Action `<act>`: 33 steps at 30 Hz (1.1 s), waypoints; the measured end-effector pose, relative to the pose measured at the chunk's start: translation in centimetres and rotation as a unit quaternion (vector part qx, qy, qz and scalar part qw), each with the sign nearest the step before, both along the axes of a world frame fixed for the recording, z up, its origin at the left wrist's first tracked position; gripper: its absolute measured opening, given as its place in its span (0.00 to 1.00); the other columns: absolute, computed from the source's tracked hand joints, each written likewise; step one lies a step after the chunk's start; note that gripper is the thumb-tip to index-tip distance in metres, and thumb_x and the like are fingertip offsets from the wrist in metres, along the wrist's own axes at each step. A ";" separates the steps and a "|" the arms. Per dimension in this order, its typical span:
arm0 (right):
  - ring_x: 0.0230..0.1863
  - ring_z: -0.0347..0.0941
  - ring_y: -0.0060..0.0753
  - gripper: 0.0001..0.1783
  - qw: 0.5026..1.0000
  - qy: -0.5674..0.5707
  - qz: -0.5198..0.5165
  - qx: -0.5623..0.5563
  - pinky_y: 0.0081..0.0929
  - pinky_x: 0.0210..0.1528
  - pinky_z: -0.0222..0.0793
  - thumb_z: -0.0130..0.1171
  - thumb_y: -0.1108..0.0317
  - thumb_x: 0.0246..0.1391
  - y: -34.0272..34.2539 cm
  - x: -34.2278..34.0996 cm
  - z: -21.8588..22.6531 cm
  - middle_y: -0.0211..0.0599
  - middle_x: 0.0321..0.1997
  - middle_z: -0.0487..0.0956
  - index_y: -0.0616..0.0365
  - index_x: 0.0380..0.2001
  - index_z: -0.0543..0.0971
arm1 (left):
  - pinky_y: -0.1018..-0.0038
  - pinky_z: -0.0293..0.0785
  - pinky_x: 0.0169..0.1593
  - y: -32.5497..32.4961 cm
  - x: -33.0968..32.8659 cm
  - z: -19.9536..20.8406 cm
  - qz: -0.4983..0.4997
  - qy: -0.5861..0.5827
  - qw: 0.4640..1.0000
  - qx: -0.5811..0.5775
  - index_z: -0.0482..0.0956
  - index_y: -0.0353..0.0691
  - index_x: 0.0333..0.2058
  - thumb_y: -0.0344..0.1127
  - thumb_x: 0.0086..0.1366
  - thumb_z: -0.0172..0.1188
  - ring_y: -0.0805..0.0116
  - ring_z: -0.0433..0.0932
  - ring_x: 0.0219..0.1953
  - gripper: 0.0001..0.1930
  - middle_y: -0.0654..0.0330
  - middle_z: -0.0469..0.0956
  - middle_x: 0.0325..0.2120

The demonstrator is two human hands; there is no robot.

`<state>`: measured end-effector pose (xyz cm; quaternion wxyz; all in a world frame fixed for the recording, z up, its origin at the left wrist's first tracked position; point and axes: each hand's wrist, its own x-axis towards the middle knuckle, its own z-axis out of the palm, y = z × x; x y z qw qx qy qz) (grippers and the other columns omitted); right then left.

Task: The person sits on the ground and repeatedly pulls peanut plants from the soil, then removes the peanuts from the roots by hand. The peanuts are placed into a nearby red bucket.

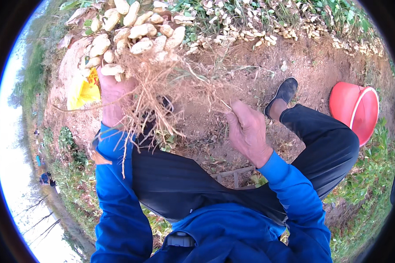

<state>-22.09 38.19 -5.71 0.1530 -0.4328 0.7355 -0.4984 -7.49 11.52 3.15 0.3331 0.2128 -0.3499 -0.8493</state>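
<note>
A bunch of peanut plants [156, 87] is in my left hand [116, 92], whose fingers are mostly hidden behind it. Many pale, unshelled peanuts [138, 33] hang together at the top of the bunch. Its tangled, dry brown roots spread down over my left wrist and to the right. My right hand [249, 133] is closed in a pinch to the right of the bunch. A thin pale root strand [226, 104] shows at its fingertips, running toward the tangle.
A red plastic bucket [346, 103] lies tipped on its side beyond my bent right knee. Left of the bunch is a yellow bag [84, 93] on the soil. Pulled peanut plants [254, 35] line the far side. A low frame [235, 175] shows between my legs.
</note>
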 end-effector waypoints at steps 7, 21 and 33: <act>0.27 0.75 0.59 0.05 0.989 0.022 0.049 0.140 0.48 0.27 0.70 0.60 0.73 0.53 6.5 1.7 -2.3 0.49 0.26 0.75 0.59 0.33 0.75 | 0.67 0.72 0.33 -1.4 0.6 0.4 0.029 -0.003 1.000 -0.007 0.76 0.43 0.49 0.53 0.68 0.52 0.68 0.75 0.37 0.21 0.62 0.78 0.36; 0.43 0.79 0.56 0.10 0.851 0.051 0.299 0.429 0.48 0.42 0.77 0.56 0.70 0.53 6.9 9.1 -9.2 0.54 0.41 0.79 0.63 0.38 0.79 | 0.77 0.71 0.20 -0.3 -3.5 -0.1 0.030 -0.019 0.999 0.040 0.78 0.43 0.44 0.48 0.72 0.48 0.79 0.76 0.25 0.17 0.67 0.80 0.25; 0.24 0.73 0.25 0.07 0.993 -0.092 0.044 0.050 0.23 0.29 0.70 0.61 0.76 0.58 0.8 -6.4 7.4 0.35 0.25 0.78 0.59 0.40 0.79 | 0.58 0.81 0.53 1.2 -5.0 -3.0 -0.280 0.154 0.932 0.170 0.69 0.36 0.59 0.53 0.73 0.43 0.52 0.81 0.50 0.28 0.46 0.78 0.51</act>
